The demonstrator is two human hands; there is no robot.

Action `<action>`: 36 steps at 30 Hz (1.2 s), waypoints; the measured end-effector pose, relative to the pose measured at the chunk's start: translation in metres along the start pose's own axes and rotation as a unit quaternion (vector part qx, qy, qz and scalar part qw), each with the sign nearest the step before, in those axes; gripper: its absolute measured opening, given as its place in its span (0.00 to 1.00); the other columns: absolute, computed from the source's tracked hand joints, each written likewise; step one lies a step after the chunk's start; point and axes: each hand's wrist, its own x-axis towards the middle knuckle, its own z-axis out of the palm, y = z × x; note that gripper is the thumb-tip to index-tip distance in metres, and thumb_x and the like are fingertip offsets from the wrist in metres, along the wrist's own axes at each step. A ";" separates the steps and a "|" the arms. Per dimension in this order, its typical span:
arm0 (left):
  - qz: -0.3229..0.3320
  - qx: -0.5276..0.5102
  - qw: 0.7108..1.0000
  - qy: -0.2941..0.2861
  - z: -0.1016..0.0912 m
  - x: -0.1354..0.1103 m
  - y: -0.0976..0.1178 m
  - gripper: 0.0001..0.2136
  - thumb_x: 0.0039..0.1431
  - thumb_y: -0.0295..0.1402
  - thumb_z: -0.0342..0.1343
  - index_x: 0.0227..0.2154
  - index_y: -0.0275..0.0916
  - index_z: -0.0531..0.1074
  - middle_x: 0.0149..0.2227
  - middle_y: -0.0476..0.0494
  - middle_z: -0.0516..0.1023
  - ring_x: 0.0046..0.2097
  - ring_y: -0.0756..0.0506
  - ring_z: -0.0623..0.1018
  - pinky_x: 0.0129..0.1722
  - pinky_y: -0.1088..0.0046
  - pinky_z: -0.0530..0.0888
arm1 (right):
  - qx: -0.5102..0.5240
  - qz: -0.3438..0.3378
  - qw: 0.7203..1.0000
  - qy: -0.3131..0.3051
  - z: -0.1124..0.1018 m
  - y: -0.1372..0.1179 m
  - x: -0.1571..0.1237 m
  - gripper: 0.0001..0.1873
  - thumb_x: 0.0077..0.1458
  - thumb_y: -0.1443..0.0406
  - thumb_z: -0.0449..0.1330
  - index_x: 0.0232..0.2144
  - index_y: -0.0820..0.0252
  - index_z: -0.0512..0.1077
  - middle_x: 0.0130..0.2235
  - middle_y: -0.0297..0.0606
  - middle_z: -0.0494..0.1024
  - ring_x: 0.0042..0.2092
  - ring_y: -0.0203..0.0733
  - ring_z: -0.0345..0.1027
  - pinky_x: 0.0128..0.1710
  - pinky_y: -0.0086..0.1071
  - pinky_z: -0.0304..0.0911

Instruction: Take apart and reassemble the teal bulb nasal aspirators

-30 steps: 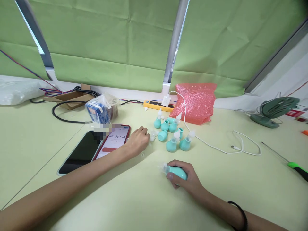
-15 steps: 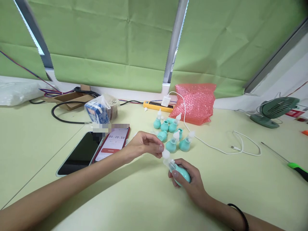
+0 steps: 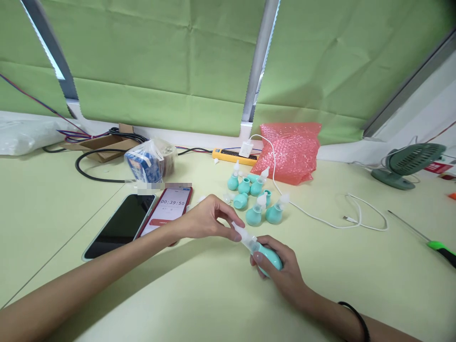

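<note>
My right hand (image 3: 276,261) is wrapped round a teal squeeze-bulb nasal aspirator (image 3: 270,259), its clear neck pointing up and to the left. At that neck, my left hand (image 3: 213,221) pinches a translucent white nozzle tip (image 3: 245,235) between thumb and fingertips. The nozzle lines up with the neck and touches it; how firmly it is seated I cannot tell. Behind my hands stand several more teal bulbs, some with nozzles, such as the bulb with a tip (image 3: 254,216), and some without, such as the open bulb (image 3: 244,185). One bare bulb (image 3: 241,201) lies on its side.
To the left lie a dark phone (image 3: 119,228) and a red-cased phone (image 3: 171,209) showing a timer. Farther back are a bagged blue pack (image 3: 144,164), a yellow power strip (image 3: 231,156) and red bubble wrap (image 3: 288,152). A white cable (image 3: 317,221), screwdriver (image 3: 440,249) and green fan (image 3: 409,161) are right.
My left hand has shifted slightly down, bringing the nozzle tip from an angle into line with the bulb's neck. My right hand has barely moved.
</note>
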 end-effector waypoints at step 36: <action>-0.061 -0.002 0.994 -0.089 0.001 -0.003 -0.004 0.12 0.38 0.31 0.63 0.29 0.31 0.75 0.29 0.42 0.78 0.31 0.46 0.76 0.30 0.76 0.72 | -0.246 -0.206 0.943 0.089 0.001 0.015 -0.004 0.08 0.47 0.61 0.55 0.30 0.59 0.68 0.27 0.35 0.75 0.27 0.38 0.69 0.29 0.27 0.63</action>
